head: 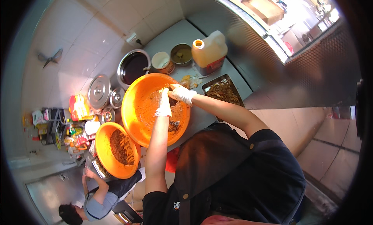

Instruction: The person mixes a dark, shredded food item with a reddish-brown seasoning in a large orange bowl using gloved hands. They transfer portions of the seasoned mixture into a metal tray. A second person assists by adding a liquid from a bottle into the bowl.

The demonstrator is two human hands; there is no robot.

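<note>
Both of my hands are in white, stained gloves over a large orange plastic basin. My left hand reaches in with its fingers pointing away from me. From the right, my right hand comes in, its fingers meeting those of the left. The fingers overlap, so whether anything lies between them cannot be seen. Reddish, oily smears coat the basin's inside. A dark clump of food sits low in the basin on the near side, and more dark matter shows just beneath my hands.
Left stands a smaller orange basin with reddish-brown food. Behind are a pot of dark liquid, a tub, a metal bowl and an oil jug. A metal tray of food lies right. Another person works lower left.
</note>
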